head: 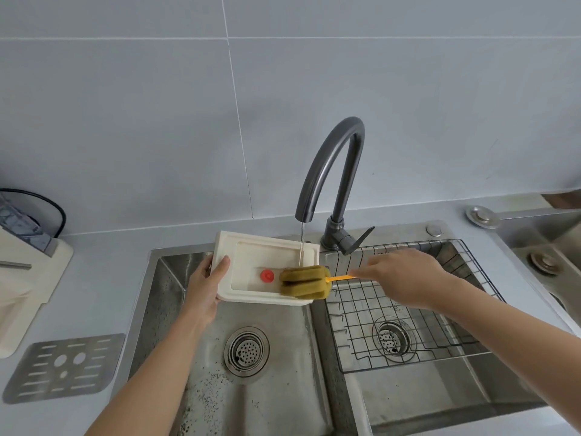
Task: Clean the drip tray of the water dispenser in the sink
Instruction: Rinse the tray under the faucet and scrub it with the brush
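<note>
The drip tray (267, 265) is held over the left sink (176, 309) basin, its long axis nine-to-three; the left hand (204, 286) is clamped on its nine-o'clock end, the right hand (405, 278) is closed on the sponge brush (303, 282) at three o'clock.

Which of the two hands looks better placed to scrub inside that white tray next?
Probably the right hand: it grips the sponge brush, whose head rests on the drip tray under the running tap. The left hand only steadies the tray's edge.

The pale table (103, 278) carries a slotted metal grate (63, 368) lying flat, well left of and nearer than the left grip (204, 287), a cream appliance base (28, 278) behind it
</note>
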Available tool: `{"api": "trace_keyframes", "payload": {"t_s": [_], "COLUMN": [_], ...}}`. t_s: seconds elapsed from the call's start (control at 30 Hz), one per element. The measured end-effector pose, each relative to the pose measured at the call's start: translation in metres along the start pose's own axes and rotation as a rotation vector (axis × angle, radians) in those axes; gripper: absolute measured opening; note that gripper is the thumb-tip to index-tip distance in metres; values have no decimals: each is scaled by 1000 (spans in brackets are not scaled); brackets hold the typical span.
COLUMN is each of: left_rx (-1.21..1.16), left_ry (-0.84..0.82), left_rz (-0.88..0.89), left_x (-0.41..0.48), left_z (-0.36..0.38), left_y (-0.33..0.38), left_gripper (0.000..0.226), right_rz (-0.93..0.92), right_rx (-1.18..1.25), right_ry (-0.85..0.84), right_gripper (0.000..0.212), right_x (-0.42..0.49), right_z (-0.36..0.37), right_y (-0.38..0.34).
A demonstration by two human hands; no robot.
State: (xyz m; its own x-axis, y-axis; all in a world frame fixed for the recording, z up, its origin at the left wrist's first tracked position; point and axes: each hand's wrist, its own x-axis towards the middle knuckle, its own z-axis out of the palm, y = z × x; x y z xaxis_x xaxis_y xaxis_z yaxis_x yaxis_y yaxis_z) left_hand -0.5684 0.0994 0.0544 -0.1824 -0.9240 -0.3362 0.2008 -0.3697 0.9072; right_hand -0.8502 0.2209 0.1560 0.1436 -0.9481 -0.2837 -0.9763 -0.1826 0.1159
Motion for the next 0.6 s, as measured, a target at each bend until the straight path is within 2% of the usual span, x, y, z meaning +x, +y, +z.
{"api": "trace_keyframes", "payload": {"t_s": [0.3, 0.47, 0.6], "left_rx": [17, -1, 11], "left_ry": [-70, -66, -58], "left_rz": [20, 30, 46], "left_x": [-6, -7, -8], "left_z": [17, 30, 34], "left_y": [-5, -7, -8], "left_gripper": [16, 23, 20], "right_rz": [153, 151, 149], "right_rx": [7, -73, -112], "right_ry": [88, 113, 78], "right_gripper": [67, 54, 44], "right_x": [-17, -20, -26], "right_z": [-14, -5, -1], "right_y": [7, -14, -21]}}
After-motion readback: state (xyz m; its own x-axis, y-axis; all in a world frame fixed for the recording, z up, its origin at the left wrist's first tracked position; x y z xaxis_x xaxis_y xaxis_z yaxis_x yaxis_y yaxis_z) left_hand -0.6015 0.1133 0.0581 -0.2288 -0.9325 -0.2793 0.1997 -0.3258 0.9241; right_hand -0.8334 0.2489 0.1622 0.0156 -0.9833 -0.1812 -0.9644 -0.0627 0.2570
